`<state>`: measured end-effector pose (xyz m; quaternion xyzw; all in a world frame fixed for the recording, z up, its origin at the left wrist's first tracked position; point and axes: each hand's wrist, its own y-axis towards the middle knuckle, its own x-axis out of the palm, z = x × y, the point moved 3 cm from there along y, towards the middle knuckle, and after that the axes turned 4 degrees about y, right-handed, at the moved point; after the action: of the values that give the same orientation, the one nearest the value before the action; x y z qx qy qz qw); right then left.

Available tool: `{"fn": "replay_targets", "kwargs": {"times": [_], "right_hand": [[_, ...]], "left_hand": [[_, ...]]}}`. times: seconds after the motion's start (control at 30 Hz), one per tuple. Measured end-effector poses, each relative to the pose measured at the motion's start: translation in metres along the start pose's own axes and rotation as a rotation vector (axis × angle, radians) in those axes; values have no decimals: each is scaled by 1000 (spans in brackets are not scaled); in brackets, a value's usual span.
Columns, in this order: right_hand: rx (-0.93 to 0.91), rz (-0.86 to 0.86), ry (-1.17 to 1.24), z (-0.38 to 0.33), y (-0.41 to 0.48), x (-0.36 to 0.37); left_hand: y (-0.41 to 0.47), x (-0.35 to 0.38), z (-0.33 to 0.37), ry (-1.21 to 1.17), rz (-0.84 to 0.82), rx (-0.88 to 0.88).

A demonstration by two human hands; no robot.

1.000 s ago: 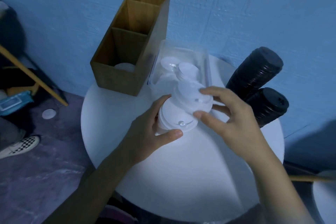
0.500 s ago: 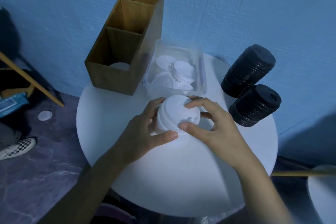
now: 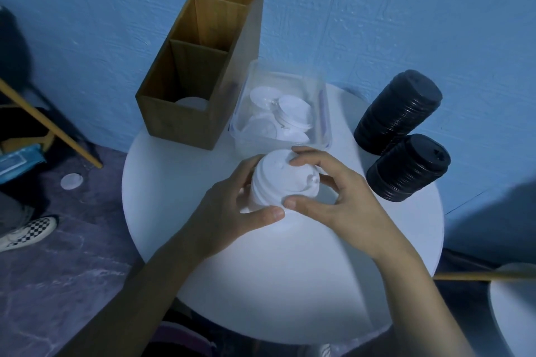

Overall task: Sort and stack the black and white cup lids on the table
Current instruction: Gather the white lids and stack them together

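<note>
A stack of white cup lids point(image 3: 282, 180) stands upright on the round white table point(image 3: 284, 278), near its middle. My left hand point(image 3: 232, 213) grips the stack from the left, thumb at its front. My right hand point(image 3: 333, 197) holds the top lid from the right, fingers curled over its rim. Just behind, a clear plastic box point(image 3: 323, 113) holds more loose white lids point(image 3: 293, 110). Two tall stacks of black lids point(image 3: 398, 113) point(image 3: 410, 168) lean at the table's right edge.
A wooden two-compartment holder point(image 3: 200, 78) stands at the back left, with a white lid in its near compartment. One white lid point(image 3: 71, 181) lies on the floor to the left. The blue wall is close behind. Another person's checkered shoe point(image 3: 26, 233) is at the left.
My right hand brought a white lid down onto the stack held by my left hand. The stack now stands upright and both hands close around it.
</note>
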<state>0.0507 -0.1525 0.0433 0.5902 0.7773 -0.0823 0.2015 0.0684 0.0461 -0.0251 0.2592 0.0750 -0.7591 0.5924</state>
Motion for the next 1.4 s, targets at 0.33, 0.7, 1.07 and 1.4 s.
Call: {"fn": "replay_targets", "kwargs": {"times": [0.33,0.7,1.07,1.4], "right_hand": [[26,-204,117,5,1,-7],[19,-132,187,13,3,1],[135,-161,84,14,-1,-3],[127,-153,181,12,-1,0]], "left_hand": [[-1,-1,0,-35,-34,-29],[-2,-2,0,-94,-97,-79],[-1,-4,6,-43,-87,-59],[-3,-3,13,-16,-21,12]]}}
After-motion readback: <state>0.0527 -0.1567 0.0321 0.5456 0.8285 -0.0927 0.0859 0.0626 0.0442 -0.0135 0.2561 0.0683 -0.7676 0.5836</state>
